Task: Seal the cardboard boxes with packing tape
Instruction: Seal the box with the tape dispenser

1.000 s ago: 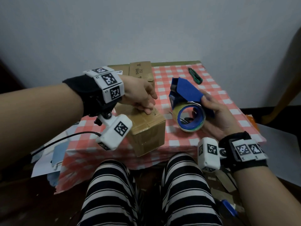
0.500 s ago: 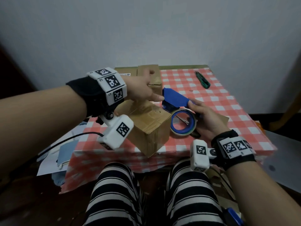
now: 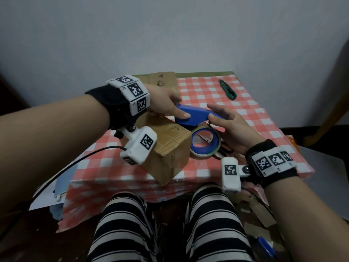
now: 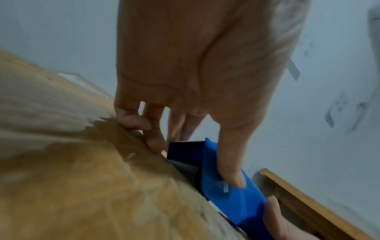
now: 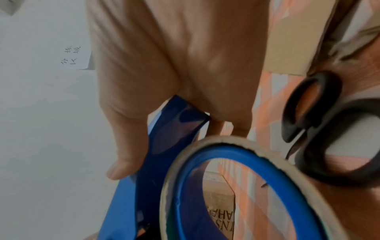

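Observation:
A brown cardboard box [image 3: 170, 148] stands cornerwise at the front of the checkered table [image 3: 255, 114]. The blue tape dispenser [image 3: 194, 116] lies against the box's far top edge, its tape roll [image 3: 205, 144] hanging beside the box's right face. My left hand [image 3: 170, 110] has its thumb laid on the dispenser's nose [image 4: 232, 199], and its fingers [image 4: 152, 139] curl at the box top [image 4: 82, 178]. My right hand [image 3: 222, 125] grips the dispenser's handle end [image 5: 127, 211], thumb on one side and fingers behind, just above the roll [image 5: 222, 139].
Black scissors [image 5: 331, 97] lie on the cloth under my right wrist. A green utility knife [image 3: 227, 89] rests at the table's back right. Flattened cardboard [image 3: 162, 82] lies at the back left. My striped knees [image 3: 170, 224] sit below the front edge.
My right hand has swung the dispenser left from beside the box onto its far top edge. My left hand has shifted from the box top onto the dispenser's nose.

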